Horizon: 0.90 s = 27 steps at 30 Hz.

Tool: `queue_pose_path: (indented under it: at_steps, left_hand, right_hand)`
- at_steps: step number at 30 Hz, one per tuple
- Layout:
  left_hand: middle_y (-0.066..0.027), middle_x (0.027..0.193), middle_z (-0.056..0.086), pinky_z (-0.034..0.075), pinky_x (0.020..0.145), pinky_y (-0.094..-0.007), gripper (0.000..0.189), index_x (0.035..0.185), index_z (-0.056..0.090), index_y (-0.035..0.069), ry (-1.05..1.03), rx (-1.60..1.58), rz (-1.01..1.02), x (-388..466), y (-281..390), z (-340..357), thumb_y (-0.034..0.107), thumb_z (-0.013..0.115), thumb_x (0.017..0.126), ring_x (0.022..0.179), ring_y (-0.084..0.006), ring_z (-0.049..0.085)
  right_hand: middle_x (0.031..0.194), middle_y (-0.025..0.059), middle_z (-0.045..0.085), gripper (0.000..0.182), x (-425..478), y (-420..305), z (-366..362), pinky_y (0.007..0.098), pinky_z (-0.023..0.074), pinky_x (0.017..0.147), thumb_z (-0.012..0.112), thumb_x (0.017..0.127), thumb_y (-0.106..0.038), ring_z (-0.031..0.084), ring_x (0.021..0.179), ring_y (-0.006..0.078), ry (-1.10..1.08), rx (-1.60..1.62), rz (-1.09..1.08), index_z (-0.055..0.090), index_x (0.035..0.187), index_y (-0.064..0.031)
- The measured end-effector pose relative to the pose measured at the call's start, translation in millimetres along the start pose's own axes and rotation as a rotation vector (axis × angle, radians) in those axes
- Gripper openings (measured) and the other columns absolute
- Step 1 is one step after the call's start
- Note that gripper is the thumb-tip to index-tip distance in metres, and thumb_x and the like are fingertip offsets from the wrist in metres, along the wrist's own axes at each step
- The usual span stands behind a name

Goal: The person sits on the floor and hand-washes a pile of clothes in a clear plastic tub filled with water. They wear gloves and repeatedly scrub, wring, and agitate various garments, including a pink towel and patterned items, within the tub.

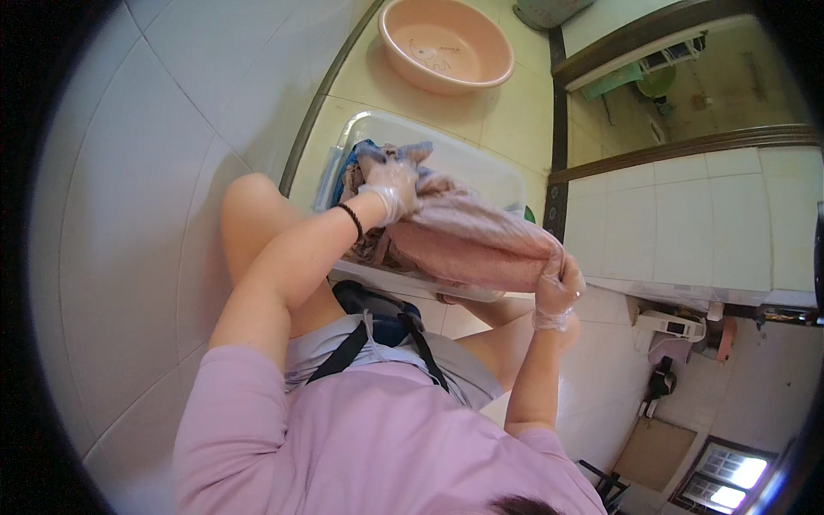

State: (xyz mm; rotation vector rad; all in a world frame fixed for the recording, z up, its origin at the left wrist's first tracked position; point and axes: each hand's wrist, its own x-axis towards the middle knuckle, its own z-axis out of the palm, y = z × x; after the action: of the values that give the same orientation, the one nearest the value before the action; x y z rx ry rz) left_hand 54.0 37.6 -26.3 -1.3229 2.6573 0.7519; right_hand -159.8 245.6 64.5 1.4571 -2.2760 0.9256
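A damp-looking pink cloth (473,248) stretches between my two hands over a clear plastic tub (470,141). My right hand (560,286), in a clear disposable glove, grips its right end above the tub's near right corner. Also gloved, my left hand (391,183) holds the cloth bunched at its left end; the fingers are blurred and partly hidden. Blue-grey fabric (415,153) shows at those fingertips, and I cannot tell whether it belongs to the same cloth. Brown patterned fabric (370,248) and a blue piece (347,170) lie in the tub's left side.
Beyond the tub, a peach plastic basin (450,45) stands on the yellowish tiled floor (515,129). A white tiled wall (129,193) rises at left. A dark-framed doorway or window (682,84) is at right. My bare knees flank the tub.
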Motion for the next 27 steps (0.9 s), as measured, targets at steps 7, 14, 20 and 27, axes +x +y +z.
queue_pose_path:
  at_steps: [7, 14, 20, 27]
  left_hand:
    - [-0.0232, 0.093, 0.063, 0.048, 0.08, -0.0385, 0.061, 0.09, 0.064, -0.005, -0.257, -0.062, 0.019, -31.2, -6.4, 47.3, 0.053, 0.063, 0.071, 0.09, -0.034, 0.061]
    - [-0.0199, 0.103, 0.06, 0.045, 0.083, -0.0402, 0.05, 0.091, 0.062, -0.001, 0.041, -0.247, 0.047, -6.5, 0.5, 34.3, 0.045, 0.065, 0.072, 0.098, -0.0347, 0.056]
    - [-0.0198, 0.097, 0.061, 0.046, 0.079, -0.0399, 0.024, 0.103, 0.056, 0.006, 0.146, -0.603, 0.031, -10.6, 0.2, 71.2, 0.009, 0.052, 0.079, 0.096, -0.0368, 0.056]
    - [-0.0156, 0.076, 0.058, 0.045, 0.063, -0.0438, 0.01, 0.086, 0.052, 0.009, 0.518, -0.548, 0.725, -38.2, 44.4, 28.0, 0.012, 0.053, 0.077, 0.072, -0.0358, 0.057]
  right_hand:
    - [0.095, 0.0201, 0.062, 0.032, 6.2, 29.7, 37.8, 0.0446, 0.0439, 0.084, 0.05, 0.081, -0.032, 0.057, 0.094, 0.0366, -0.889, -0.403, 0.286, 0.065, 0.095, -0.0062]
    - [0.121, 0.0224, 0.052, 0.074, 22.7, -19.7, 168.9, 0.0346, 0.0394, 0.094, 0.061, 0.076, -0.05, 0.05, 0.113, 0.0313, -0.855, 0.099, 0.286, 0.041, 0.129, -0.0015]
    - [0.124, 0.0196, 0.049, 0.093, 3.9, -31.4, 208.4, 0.0333, 0.04, 0.094, 0.073, 0.066, -0.04, 0.051, 0.112, 0.028, -1.051, 0.512, 0.343, 0.028, 0.136, 0.0023]
    - [0.119, 0.0094, 0.053, 0.071, 39.8, -44.9, 100.8, 0.031, 0.0382, 0.093, 0.074, 0.065, -0.023, 0.051, 0.104, 0.0226, -1.54, 0.828, 0.101, 0.045, 0.127, -0.0057]
